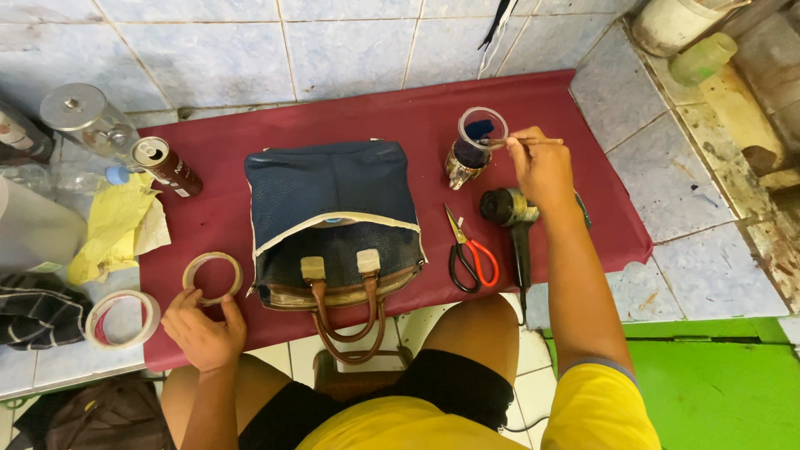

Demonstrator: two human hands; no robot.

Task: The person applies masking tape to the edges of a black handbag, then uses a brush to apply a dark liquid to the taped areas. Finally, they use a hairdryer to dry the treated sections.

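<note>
A navy blue handbag (333,217) with brown handles lies on a dark red mat (400,117) in front of me. My left hand (202,329) rests at the mat's near left, its fingertips on a thin tape ring (212,276). My right hand (542,167) reaches to a clear glass jar (473,146) holding dark blue liquid, and pinches a thin stick or brush at the jar's rim. Red-handled scissors (469,252) lie right of the bag. A black heat tool (512,221) lies just under my right wrist.
A drink can (165,165), a lidded glass jar (90,121), a plastic bottle (58,177) and a yellow cloth (117,225) sit left of the mat. A white tape roll (123,318) lies near my left hand. Tiled floor surrounds the mat; a green surface (717,392) is at right.
</note>
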